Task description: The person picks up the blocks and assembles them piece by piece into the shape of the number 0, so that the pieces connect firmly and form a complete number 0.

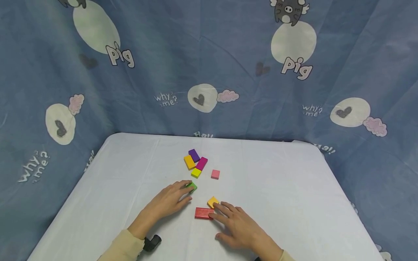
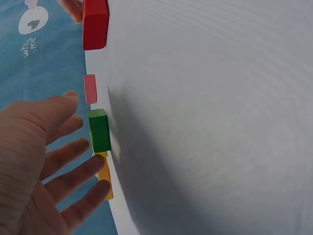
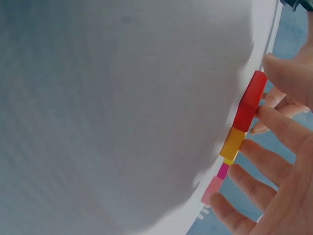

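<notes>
Fingers (image 3: 283,128) spread on both sides, not clamped on anything. My left hand (image 1: 168,201) is at the green block (image 2: 100,133), my right hand (image 1: 240,227) at the red block (image 1: 201,213) and the nearer orange block (image 1: 212,201). All three sit mid-worktop (image 1: 294,181), well off both side edges, so loads of room.

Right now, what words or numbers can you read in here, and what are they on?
"pig": twice on the blue cloth, by the big pale ovals.
"why? me?": three times on the same cloth.
"Ha!!": on the cloth near the edges of the white table, partly hidden in places.
White marks by the table's right side: too cut off to read.
Blocks: no writing that I can see.
Numbers: none that I can see.
</notes>
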Tool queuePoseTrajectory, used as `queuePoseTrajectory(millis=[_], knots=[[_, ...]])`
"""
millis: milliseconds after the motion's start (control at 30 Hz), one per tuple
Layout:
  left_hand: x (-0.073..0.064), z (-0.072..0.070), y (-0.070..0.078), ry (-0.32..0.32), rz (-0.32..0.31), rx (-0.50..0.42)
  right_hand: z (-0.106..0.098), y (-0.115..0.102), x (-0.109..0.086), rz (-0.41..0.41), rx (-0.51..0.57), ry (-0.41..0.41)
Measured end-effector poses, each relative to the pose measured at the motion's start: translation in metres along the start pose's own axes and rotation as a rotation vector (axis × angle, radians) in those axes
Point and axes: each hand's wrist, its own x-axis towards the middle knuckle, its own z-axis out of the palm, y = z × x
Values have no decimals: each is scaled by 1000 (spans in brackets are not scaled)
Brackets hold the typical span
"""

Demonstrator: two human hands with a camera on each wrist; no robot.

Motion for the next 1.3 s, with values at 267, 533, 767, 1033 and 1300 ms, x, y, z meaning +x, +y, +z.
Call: queuePoseTrajectory(millis=[267,533,767,1033,1300], knots=[[0,-1,1,-14,1,-37,-3,-1,1,27,10,-28],[0,-3,1,-26,-33,-35,-2,-2,1,32,28,-32],[-2,-1,2,-48,-24,-54,1,-3,-1,15,20,-11],[-2,-1,2,-48,-17,-90,-1,-3,0,42,29,-45],[-3,-1,2,-26,4,-47,-2,-3,0,48,39,-48]])
